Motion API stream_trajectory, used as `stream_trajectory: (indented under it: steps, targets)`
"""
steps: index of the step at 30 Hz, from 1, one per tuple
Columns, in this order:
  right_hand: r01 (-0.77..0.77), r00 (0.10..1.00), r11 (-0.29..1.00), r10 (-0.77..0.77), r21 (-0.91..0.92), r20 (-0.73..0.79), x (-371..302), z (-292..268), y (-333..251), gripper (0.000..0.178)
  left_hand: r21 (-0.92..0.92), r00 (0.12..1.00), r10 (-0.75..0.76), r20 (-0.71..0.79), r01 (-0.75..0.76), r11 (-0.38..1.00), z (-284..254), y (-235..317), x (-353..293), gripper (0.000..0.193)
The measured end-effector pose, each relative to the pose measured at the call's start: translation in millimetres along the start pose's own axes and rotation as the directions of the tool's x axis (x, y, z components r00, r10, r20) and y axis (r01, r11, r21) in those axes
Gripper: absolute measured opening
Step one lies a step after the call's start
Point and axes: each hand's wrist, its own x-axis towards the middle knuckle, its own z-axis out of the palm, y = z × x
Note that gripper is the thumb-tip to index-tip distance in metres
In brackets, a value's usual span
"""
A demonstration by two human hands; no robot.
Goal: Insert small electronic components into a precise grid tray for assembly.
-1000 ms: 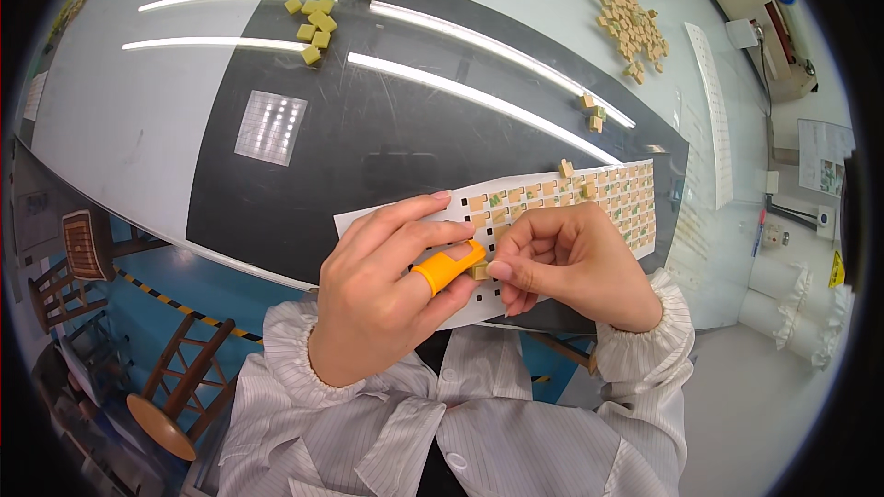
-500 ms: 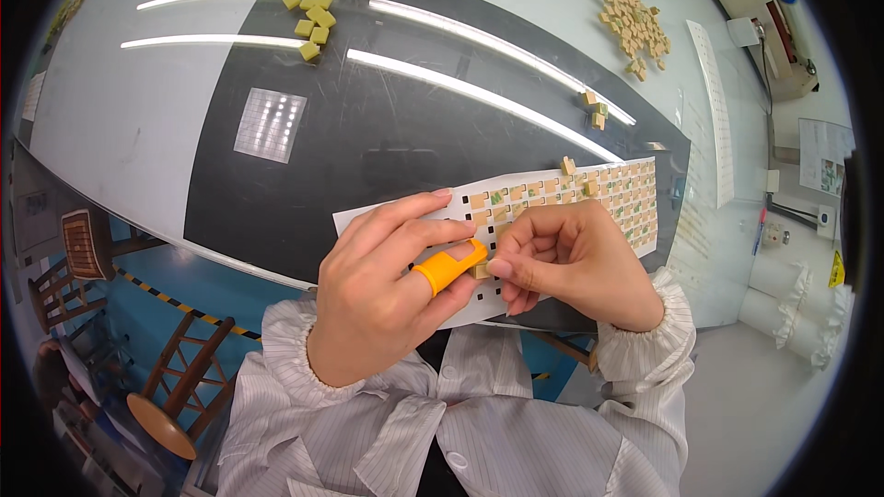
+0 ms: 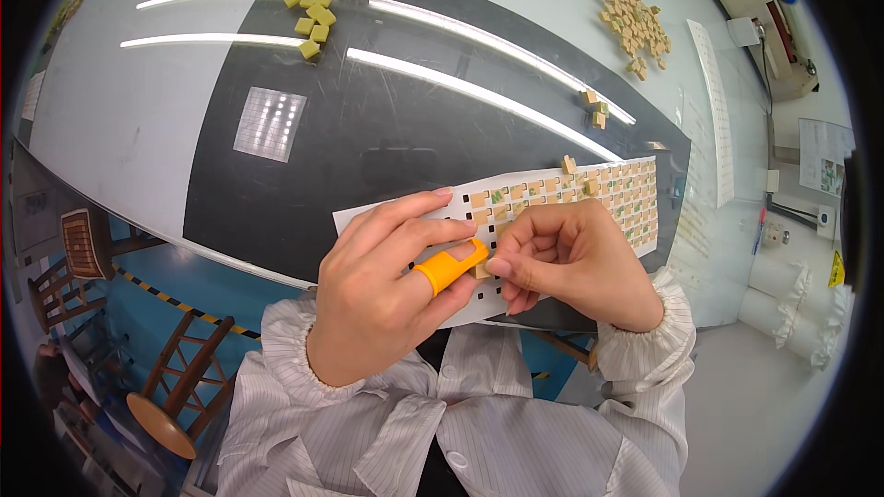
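We judge that the step in hand is close fitting work on one small tan block, which sits over the white sheet between our two hands. Our left hand has its thumb and orange-sleeved finger closed on the block, the other fingers spread across the sheet. Our right hand has its fingers curled and the thumb at the block's edge; we cannot tell whether it grips. The move calls, we think, for a light, steady touch. Rows of tan pieces cover the sheet's right part. On the pale desk, yellow blocks lie partly on a dark mat; a tan pile lies beyond it. A wooden stool stands on the blue floor.
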Motion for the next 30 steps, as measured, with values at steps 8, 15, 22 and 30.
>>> stream_trajectory:
  steps: [8, 15, 22, 30]
  targets:
    - [0.054, 0.998, 0.998, -0.054, -0.010, 0.017, 0.7, 1.8, 4.0, 0.013, 0.001, 1.000, -0.014, 0.015, 0.014, 1.000, -0.4, 1.0, 1.1, 0.026]
    - [0.146, 0.986, 0.974, -0.157, -0.175, -0.052, -2.4, 9.2, 2.9, 0.015, 0.014, 1.000, 0.000, 0.004, 0.000, 1.000, 0.0, 1.6, 1.4, 0.026]
    - [0.475, 0.865, 0.752, -0.494, -0.456, 0.085, 0.9, 1.5, 13.8, 0.015, 0.027, 1.000, 0.021, -0.011, -0.020, 0.999, 1.1, 0.5, 1.8, 0.025]
    - [0.372, 0.919, 0.858, -0.395, -0.354, 0.009, 1.3, -1.8, 14.4, 0.013, 0.025, 0.999, 0.034, -0.010, -0.034, 0.999, 0.2, 0.8, 2.5, 0.026]
